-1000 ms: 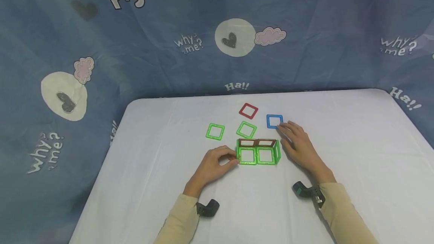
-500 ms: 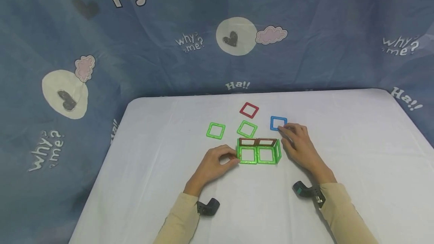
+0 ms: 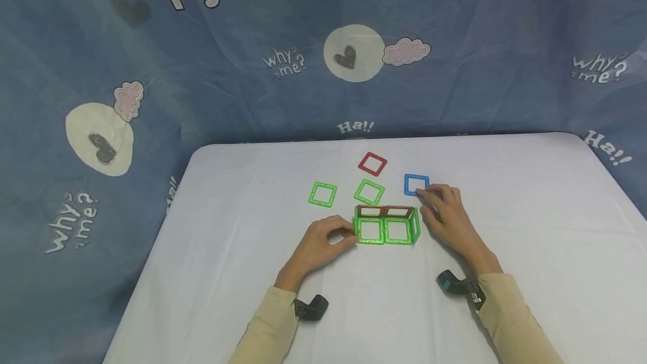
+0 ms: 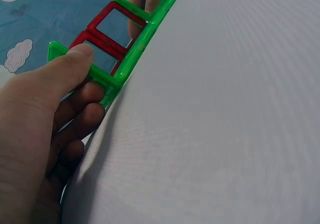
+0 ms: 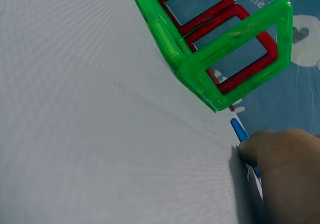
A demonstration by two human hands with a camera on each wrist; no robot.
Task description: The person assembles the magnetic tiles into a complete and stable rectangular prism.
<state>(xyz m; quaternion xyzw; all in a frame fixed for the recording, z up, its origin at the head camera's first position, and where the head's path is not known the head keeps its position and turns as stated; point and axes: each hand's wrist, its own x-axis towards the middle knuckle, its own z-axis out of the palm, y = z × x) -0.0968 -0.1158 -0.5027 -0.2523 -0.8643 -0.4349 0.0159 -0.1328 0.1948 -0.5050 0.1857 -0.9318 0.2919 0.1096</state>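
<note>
In the head view, a small open box of square frame tiles (image 3: pixel 370 242) stands mid-table, green along its base and ends with two red tiles upright at the back. My left hand (image 3: pixel 323 247) pinches its left green end tile (image 4: pixel 104 76) between thumb and fingers. Flat on the table, beyond the box's right end, lies a blue square tile (image 3: pixel 406 184). Fingertips of my right hand (image 3: pixel 447 219) touch its near right part, while the thumb stays apart from it. In the right wrist view, my thumb hides much of the blue tile (image 5: pixel 239 129).
Behind the box lie a green tile (image 3: pixel 369 191) and, farther back, a red tile (image 3: pixel 373 164). Another green tile (image 3: pixel 322 194) lies to the left. A white cloth (image 3: pixel 374 308) covers the table, and a blue printed curtain (image 3: pixel 242 105) hangs behind it.
The blue tile has slid slightly right and toward me under my right fingertips. My left hand keeps its hold on the box, which stays in place.
</note>
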